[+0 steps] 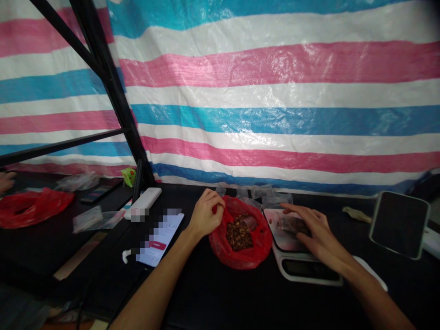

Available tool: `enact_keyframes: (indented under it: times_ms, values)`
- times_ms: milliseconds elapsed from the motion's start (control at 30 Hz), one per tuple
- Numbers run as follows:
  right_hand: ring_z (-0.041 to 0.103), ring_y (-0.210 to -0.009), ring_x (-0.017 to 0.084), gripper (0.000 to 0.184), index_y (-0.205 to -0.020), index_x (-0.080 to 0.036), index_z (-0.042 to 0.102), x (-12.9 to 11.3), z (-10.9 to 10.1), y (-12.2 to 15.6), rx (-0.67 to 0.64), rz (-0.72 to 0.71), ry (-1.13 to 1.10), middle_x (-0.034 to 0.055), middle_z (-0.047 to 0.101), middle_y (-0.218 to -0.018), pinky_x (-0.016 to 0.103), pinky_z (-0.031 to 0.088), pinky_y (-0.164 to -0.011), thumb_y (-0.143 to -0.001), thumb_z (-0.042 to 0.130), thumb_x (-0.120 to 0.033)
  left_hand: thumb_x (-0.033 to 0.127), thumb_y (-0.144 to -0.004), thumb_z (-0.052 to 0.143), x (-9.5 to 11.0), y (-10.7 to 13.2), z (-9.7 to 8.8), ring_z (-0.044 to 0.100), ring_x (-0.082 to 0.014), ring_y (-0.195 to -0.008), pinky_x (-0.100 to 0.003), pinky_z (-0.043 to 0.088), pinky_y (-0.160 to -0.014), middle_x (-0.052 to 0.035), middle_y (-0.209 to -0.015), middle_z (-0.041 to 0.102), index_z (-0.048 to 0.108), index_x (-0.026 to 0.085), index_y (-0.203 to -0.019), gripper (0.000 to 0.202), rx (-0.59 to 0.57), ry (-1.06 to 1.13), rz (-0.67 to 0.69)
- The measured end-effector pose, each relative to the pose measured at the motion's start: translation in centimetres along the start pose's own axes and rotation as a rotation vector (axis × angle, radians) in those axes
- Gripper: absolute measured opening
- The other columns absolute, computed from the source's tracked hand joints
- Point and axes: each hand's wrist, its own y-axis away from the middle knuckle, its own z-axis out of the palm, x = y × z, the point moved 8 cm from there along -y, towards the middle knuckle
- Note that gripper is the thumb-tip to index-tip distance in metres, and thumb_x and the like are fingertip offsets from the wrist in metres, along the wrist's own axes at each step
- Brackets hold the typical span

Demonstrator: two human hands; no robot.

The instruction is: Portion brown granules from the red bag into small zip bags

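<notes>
Forearms out, my left hand grips the red bag of nuts, my open right hand covers a packet on the scale

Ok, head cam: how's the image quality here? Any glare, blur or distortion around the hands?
Head view: sheen glare across the striped tarp, its stripes bowing from wide-lens distortion; phone screen mosaic-blurred and bright; left hand and right hand look fairly sharp, with no obvious motion blur; top-right corner darkens.
</notes>
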Motion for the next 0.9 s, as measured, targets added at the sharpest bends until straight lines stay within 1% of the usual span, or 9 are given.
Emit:
enact_keyframes:
  times_ms: [267,433,567,633,733,800,900]
  values:
    - [0.051,-0.130,0.032,0.077,-0.145,-0.038,0.047,0.1,-0.1,0.2,0.002,0.006,-0.001,0.0019,0.064,-0.136,0.053,0.031,-0.108,-0.072,0.051,-0.014,-0.002,-0.083,0.053,0.0,0.0,0.1,0.055,-0.0204,-0.090,-0.036,0.048,-0.081,-0.0021,-0.080,0.065,0.063,0.020,-0.074,0.026,-0.010,0.016,-0.007]
    - [0.051,-0.131,0.033,0.077,-0.146,-0.036,0.046,0.1,0.0,0.1,-0.011,0.001,0.005,0.0035,0.063,-0.137,0.053,0.032,-0.108,-0.072,0.051,-0.014,-0.002,-0.084,0.053,-0.2,0.0,0.1,0.055,-0.0201,-0.089,-0.036,0.047,-0.081,-0.0018,-0.080,0.066,0.063,0.020,-0.074,0.026,-0.009,0.009,-0.018]
    - [0.053,-0.130,0.033,0.072,-0.145,-0.036,0.048,0.1,0.1,0.1,-0.006,0.003,0.016,0.0044,0.064,-0.136,0.054,0.032,-0.108,-0.077,0.053,-0.016,-0.002,-0.084,0.053,-0.2,0.0,-0.1,0.055,-0.0201,-0.089,-0.036,0.047,-0.081,-0.0018,-0.080,0.065,0.063,0.020,-0.074,0.026,0.007,0.019,-0.012]
    - [0.054,-0.128,0.033,0.065,-0.144,-0.036,0.048,0.1,0.3,0.0,-0.003,-0.004,0.021,0.0050,0.065,-0.135,0.055,0.032,-0.108,-0.082,0.056,-0.020,-0.002,-0.084,0.053,-0.2,0.0,-0.1,0.055,-0.0202,-0.089,-0.036,0.047,-0.081,-0.0019,-0.080,0.065,0.063,0.020,-0.074,0.026,0.007,0.019,-0.013]
    - [0.058,-0.122,0.033,0.052,-0.140,-0.036,0.053,0.3,0.6,-0.2,0.010,-0.017,0.055,0.0062,0.067,-0.131,0.057,0.035,-0.107,-0.089,0.064,-0.034,-0.002,-0.084,0.053,-0.2,0.0,0.0,0.055,-0.0204,-0.089,-0.036,0.047,-0.081,-0.0020,-0.080,0.065,0.064,0.020,-0.074,0.026,0.000,0.016,-0.016]
    - [0.062,-0.115,0.033,0.047,-0.134,-0.034,0.060,0.5,1.0,-0.3,0.001,-0.023,0.069,0.0070,0.070,-0.123,0.055,0.040,-0.103,-0.089,0.069,-0.043,-0.002,-0.084,0.052,-0.2,0.0,0.1,0.055,-0.0201,-0.088,-0.036,0.047,-0.081,-0.0019,-0.080,0.065,0.064,0.020,-0.074,0.026,-0.006,0.020,-0.023]
    - [0.066,-0.105,0.030,0.040,-0.128,-0.031,0.065,0.4,1.3,-0.5,-0.007,-0.019,-0.002,0.0072,0.070,-0.113,0.049,0.050,-0.095,-0.092,0.067,-0.046,-0.002,-0.084,0.053,-0.3,0.0,0.2,0.055,-0.0199,-0.088,-0.035,0.047,-0.081,-0.0018,-0.080,0.065,0.064,0.020,-0.074,0.026,-0.009,0.021,-0.026]
